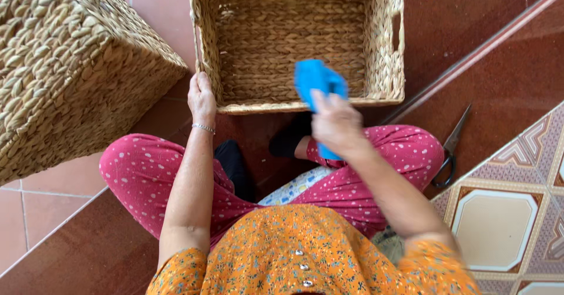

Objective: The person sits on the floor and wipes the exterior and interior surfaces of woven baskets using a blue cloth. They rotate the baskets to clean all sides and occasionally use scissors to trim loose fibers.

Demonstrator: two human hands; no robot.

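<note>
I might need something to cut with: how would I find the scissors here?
Start at the open woven basket in front of the seated person, then look past their right knee. The scissors lie on the dark red floor beside the patterned tiles, the only metal thing there, with black handles nearest the knee.

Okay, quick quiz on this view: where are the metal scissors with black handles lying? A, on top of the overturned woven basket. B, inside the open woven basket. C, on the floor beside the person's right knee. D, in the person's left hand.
C: the metal scissors with black handles lie on the dark red floor next to the right knee, outside the open woven basket, while the left hand only rests on that basket's corner.
</note>
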